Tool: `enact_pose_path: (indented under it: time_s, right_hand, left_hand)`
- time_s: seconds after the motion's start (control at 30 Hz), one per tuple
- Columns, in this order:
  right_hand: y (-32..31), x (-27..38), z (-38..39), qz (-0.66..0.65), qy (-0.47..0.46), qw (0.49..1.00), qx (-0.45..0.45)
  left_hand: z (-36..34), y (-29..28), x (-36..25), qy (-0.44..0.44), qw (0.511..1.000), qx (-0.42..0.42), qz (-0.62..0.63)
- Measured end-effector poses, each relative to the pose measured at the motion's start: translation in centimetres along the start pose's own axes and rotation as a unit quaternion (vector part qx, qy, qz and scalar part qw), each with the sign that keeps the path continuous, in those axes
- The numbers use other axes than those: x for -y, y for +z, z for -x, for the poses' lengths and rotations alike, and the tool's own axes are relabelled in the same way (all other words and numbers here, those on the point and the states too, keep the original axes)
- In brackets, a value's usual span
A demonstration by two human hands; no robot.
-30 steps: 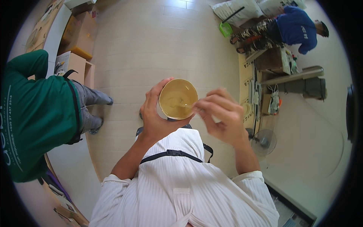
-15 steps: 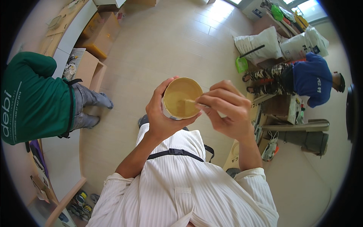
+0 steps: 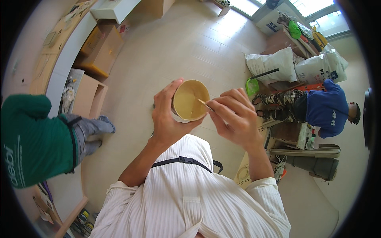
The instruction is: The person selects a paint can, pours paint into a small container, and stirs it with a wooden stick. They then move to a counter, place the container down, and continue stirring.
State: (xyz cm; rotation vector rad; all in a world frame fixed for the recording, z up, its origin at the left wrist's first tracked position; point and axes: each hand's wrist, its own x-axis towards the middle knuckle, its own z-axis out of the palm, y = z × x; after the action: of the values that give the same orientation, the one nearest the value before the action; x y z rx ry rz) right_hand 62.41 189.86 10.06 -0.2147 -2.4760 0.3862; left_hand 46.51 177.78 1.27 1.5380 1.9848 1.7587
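Note:
Below my chest, my left hand is closed around a small round tub, with fingers on its left side and the thumb along the bottom. The tub has a pale outer wall and a yellowish inside, and its open mouth faces up toward me. To its right, my right hand pinches a thin wooden stick, whose tip reaches over the tub's right rim. Whether the tip touches what is in the tub, I cannot tell.
A person in a green top stands at a long counter on the left. On the right, a person in a blue shirt bends near white sacks and a green dustpan. Cardboard boxes sit under the counter.
The stick's tip has lifted and now points up and left from my fingers. My view has shifted a little, and the person in green appears lower in it.

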Motion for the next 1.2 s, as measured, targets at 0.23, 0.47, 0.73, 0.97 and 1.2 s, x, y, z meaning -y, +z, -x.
enact_pose_path:
  time_s: [0.23,0.47,0.73,0.97,1.2]
  right_hand:
    - [6.6,-8.1,-10.1,-0.128,0.141,0.978,-0.083]
    - [7.5,-18.0,-18.8,-0.054,0.101,0.993,-0.039]
    - [12.9,-28.8,-29.8,-0.091,0.041,0.993,-0.062]
    - [14.6,-39.5,-40.0,-0.181,-0.019,0.983,0.003]
    - [15.6,-49.1,-49.0,-0.244,-0.069,0.966,0.049]
  left_hand:
    - [-12.7,1.2,7.8,-0.046,0.997,0.05,0.048]
    - [-22.5,1.8,14.6,-0.095,0.988,0.063,0.101]
    - [-32.9,4.1,21.5,-0.131,0.988,0.026,0.077]
    - [-43.4,7.9,27.4,-0.131,0.99,-0.047,0.022]
    - [-53.3,11.6,30.8,-0.146,0.978,-0.146,-0.008]
